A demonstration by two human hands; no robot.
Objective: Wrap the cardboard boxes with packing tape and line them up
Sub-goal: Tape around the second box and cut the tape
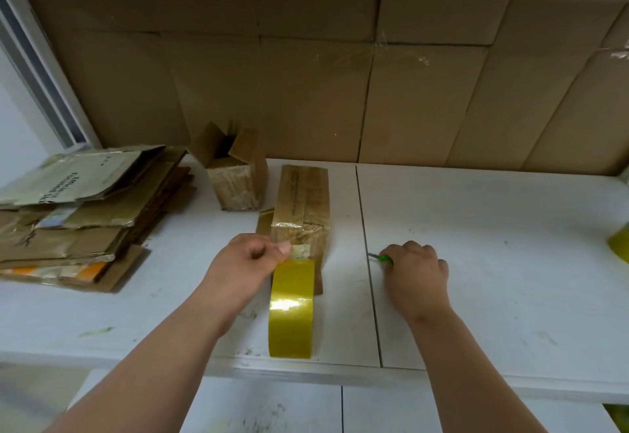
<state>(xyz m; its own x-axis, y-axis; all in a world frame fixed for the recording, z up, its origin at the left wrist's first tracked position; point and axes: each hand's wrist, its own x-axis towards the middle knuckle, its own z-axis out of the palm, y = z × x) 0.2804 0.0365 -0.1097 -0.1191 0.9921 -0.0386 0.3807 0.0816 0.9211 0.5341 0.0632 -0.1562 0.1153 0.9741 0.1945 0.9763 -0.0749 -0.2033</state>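
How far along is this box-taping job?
Done, it seems: the long brown cardboard box already carries tape along its top. In hand: the left hand pinches tape at its near end, by the yellow tape roll; the right hand grips a green-handled tool. Left: the open-flapped small box behind, and lining up.

The white counter (493, 228) is scuffed and marked, with a dark seam running front to back near its middle; at its left lies a stack of flattened cardboard (78, 214); behind centre stands a small open box (236, 173), flaps up; just right of it lies a long taped box (301, 208); a yellow tape roll (292, 310) stands on edge at that box's near end; another yellow roll (621, 245) shows at the right edge.
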